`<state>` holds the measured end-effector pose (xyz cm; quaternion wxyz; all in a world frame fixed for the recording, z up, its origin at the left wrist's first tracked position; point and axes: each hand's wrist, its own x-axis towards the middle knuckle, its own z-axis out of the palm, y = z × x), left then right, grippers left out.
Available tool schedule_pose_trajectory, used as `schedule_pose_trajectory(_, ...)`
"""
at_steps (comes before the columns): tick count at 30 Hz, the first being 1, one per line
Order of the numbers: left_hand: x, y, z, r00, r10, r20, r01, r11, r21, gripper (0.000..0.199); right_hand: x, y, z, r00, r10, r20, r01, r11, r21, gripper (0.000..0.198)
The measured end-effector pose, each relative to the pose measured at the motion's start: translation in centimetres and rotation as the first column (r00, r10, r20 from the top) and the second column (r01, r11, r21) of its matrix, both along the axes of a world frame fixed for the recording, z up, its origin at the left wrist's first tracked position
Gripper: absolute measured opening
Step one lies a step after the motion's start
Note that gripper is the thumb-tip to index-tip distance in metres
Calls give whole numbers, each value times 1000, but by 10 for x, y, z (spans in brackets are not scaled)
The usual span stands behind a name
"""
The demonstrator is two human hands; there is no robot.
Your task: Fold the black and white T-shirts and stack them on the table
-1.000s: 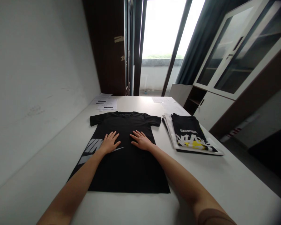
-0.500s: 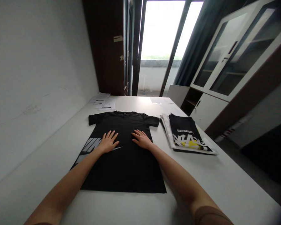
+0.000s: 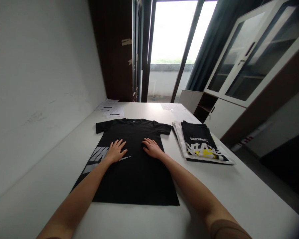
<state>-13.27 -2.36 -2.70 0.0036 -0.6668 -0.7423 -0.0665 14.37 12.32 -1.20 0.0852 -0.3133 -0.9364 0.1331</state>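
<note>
A black short-sleeved T-shirt (image 3: 137,179) lies spread out on the white table (image 3: 129,220), its collar at the far end and its hem nearest me. Grey lettering and a swoosh mark run across its left side. My left hand (image 3: 115,151) rests flat on the shirt's chest beside the print, fingers spread. On the right part of the chest, my right hand (image 3: 152,148) lies palm down with its fingers stretched out. Neither hand grips the cloth. My left forearm covers part of the shirt's left edge.
To the right, a stack of folded shirts (image 3: 196,132) sits on the table, black with white and yellow print on top. Papers (image 3: 114,109) lie at the far left by the wall (image 3: 45,83), and more sheets (image 3: 173,107) at the far right. A white cabinet (image 3: 224,116) stands beyond.
The view has shifted slightly, so the scene sits a little further right. Both hands stay flat on the shirt; the right fingers look slightly more bent.
</note>
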Motion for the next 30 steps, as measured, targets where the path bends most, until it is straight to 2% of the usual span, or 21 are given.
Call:
schedule_pose_trajectory(4,-7,-5,2,998,61,9,-61,998,-19,70,2,1,4,1000,5,-11,-6,1000,-6,50)
schedule_pose_trajectory(8,-21,-10,5,988,152,20,-149,982,-116,71,7,3,8,1000,26,9,-26,999,-25,53)
schedule_pose_trajectory(11,-35,-12,7,985,171,19,-166,972,-165,72,10,3,10,999,31,28,-30,999,-30,55)
schedule_pose_trajectory(19,-68,-13,7,961,277,3,-272,947,-174,74,9,-1,13,997,-24,70,26,999,-18,59)
schedule_pose_trajectory(24,-52,-13,14,969,248,-15,-247,955,-166,73,10,1,16,993,-22,113,28,998,-50,62)
schedule_pose_trajectory(30,-7,-20,40,996,75,56,-56,956,-286,75,8,-3,18,984,-137,114,137,991,4,61)
